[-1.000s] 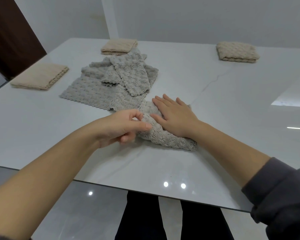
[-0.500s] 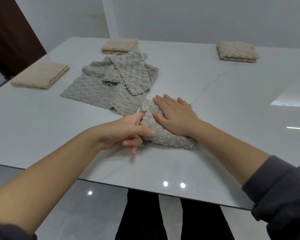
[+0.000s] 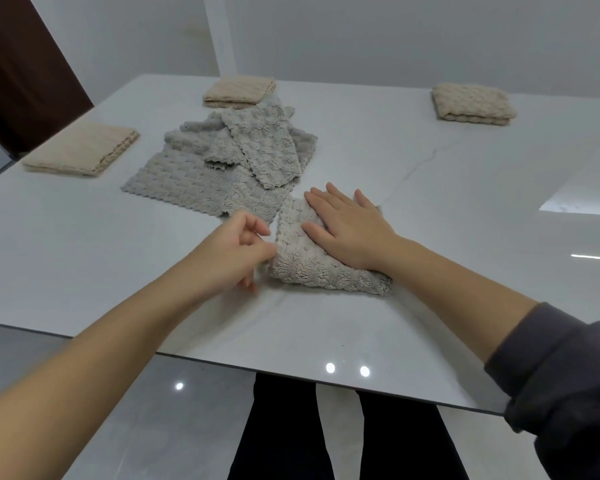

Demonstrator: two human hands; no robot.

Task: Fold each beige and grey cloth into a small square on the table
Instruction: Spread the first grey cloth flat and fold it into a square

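A folded grey cloth lies on the white table near its front edge. My right hand presses flat on the cloth's top, fingers straight and pointing left. My left hand sits just left of the cloth with its fingers loosely curled; the thumb tip touches the cloth's left edge and nothing is between the fingers. Behind them spreads a loose pile of unfolded grey cloths.
Three folded beige squares rest on the table: one at the left edge, one at the back centre touching the pile, one at the back right. A dark door stands at the far left. My legs show below the table's front edge.
My left hand has let go of the cloth's left flap and drawn back slightly to the left. The flap now lies flat on the fold. The right hand has stayed pressed in place.
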